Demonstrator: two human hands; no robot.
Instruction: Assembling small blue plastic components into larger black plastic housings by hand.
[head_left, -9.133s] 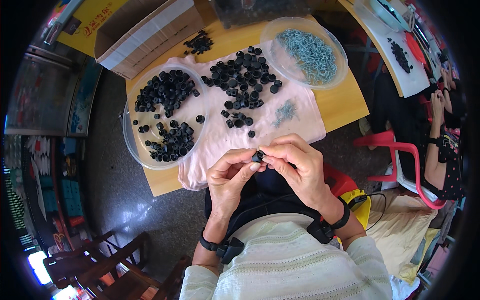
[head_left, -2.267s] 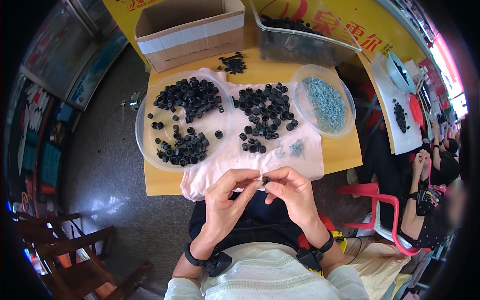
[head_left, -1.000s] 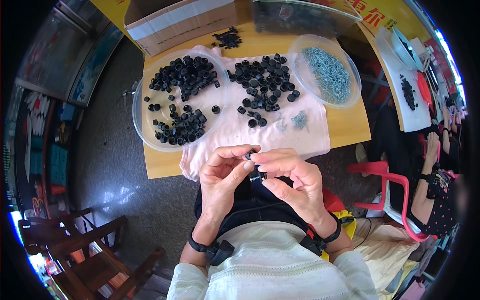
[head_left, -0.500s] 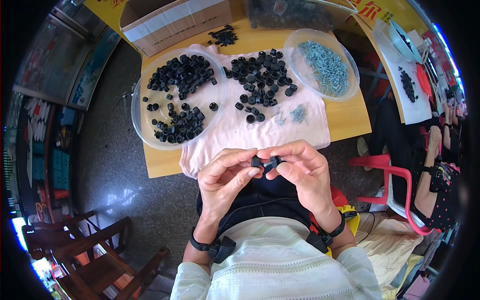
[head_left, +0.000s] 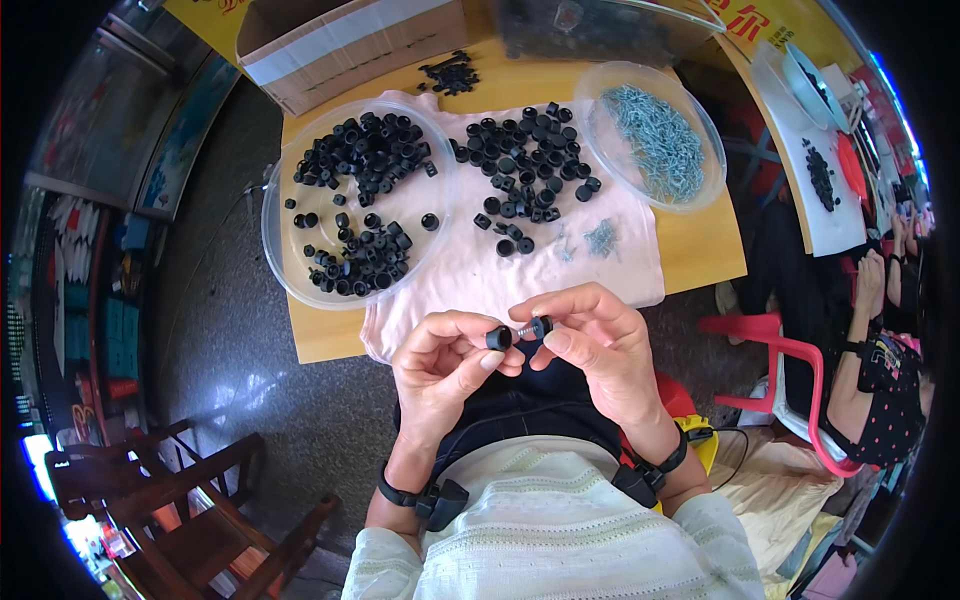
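In front of my waist, my left hand (head_left: 445,365) pinches a round black plastic cap (head_left: 498,339) between thumb and fingers. My right hand (head_left: 600,345) grips a second black plastic piece (head_left: 541,328) by its sides. From that piece a small silver threaded or coiled metal part (head_left: 523,332) points toward the cap; I cannot tell if it is a screw or a spring. A narrow gap separates the cap from the metal part's end. Beyond my hands, loose black caps (head_left: 530,160) lie on a pink cloth (head_left: 440,275).
A round clear tray (head_left: 270,235) of small black parts stands left on the table. Another clear tray (head_left: 716,165) holds silvery metal pieces. Behind are a cardboard box (head_left: 350,55) and a pile of black bits (head_left: 450,75). A red chair (head_left: 800,345) and a seated person are at right.
My left hand has turned and shifted slightly left, so the cap's round face now shows. The gap between the cap and the metal part is wider. My right hand still grips its piece.
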